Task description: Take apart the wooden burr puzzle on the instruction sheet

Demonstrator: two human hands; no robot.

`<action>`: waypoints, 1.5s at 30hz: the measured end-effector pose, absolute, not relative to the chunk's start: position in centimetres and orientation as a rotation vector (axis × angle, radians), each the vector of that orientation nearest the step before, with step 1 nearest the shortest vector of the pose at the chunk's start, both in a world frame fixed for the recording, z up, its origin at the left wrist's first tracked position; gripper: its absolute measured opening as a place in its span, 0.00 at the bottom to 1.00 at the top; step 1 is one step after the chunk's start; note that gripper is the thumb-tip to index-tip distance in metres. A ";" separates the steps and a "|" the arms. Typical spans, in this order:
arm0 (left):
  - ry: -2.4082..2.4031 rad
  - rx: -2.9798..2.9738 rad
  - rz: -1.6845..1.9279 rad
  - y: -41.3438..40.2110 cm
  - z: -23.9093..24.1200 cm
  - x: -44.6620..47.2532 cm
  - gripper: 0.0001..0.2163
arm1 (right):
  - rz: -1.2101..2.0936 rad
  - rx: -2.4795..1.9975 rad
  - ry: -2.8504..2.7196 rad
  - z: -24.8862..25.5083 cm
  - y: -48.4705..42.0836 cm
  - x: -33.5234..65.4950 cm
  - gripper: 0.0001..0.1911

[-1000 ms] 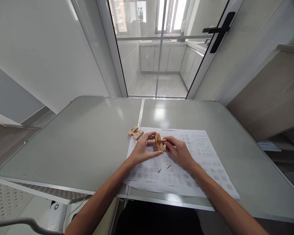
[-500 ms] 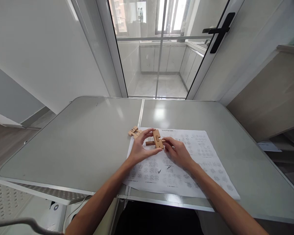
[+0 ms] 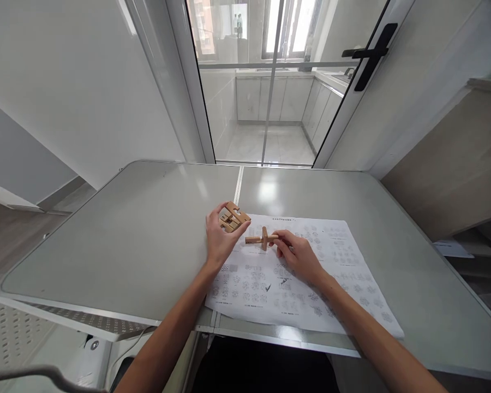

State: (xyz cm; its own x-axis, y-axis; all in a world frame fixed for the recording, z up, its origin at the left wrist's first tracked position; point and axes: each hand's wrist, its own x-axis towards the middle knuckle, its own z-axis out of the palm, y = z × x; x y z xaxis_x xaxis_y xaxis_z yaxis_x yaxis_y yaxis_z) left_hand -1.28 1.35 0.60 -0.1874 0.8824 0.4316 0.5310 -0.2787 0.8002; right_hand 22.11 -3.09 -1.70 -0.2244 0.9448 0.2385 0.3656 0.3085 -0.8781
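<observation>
Grey tabletop [image 3: 180, 218]: crossed wooden pieces [image 3: 264, 238], likely light, stiff and best held by an end, sit pinched in the nearly closed right hand [image 3: 298, 252]; to its left, the left hand [image 3: 221, 240], spread, grips a notched block [image 3: 241, 215] by opposite ends; printed sheet [image 3: 294, 289] beneath

The notched wooden block [image 3: 243, 217] and the wooden cross [image 3: 264, 239] are both honey brown. The big paper [image 3: 256, 257] is white, with dark ticks [image 3: 268, 287] and rows of little grey pictures, maybe round shapes, though they are too tiny to tell. The table [image 3: 167, 218] is plain greenish grey with a silver edge [image 3: 298, 345], and the door handle [image 3: 370, 54] is black.
</observation>
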 end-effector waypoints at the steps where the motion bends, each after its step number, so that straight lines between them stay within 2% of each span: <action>1: 1.643 1.785 1.425 1.5 0.4 -1.4 0.33 | 0.897 -1.182 -1.757 -1.7 -3.1 22.1 0.13; 12: 1.578 2.115 1.123 2.5 -1.7 -1.3 0.36 | 0.926 -1.151 -1.759 -1.6 -3.1 22.0 0.13; 23: 1.593 2.224 1.026 2.4 -1.8 -1.3 0.30 | 0.993 -1.139 -1.714 -1.7 -3.1 21.8 0.13; 32: 1.441 2.463 1.023 1.2 -0.6 -0.9 0.38 | 1.213 -1.077 -1.384 -1.6 -2.3 22.2 0.19; 40: 1.027 2.599 1.035 0.4 0.5 -0.6 0.51 | 1.288 -1.019 -1.322 -1.1 -2.4 22.3 0.17; 45: 0.914 2.584 1.017 0.2 0.4 -0.5 0.52 | 1.338 -1.014 -1.412 -1.1 -2.7 22.0 0.17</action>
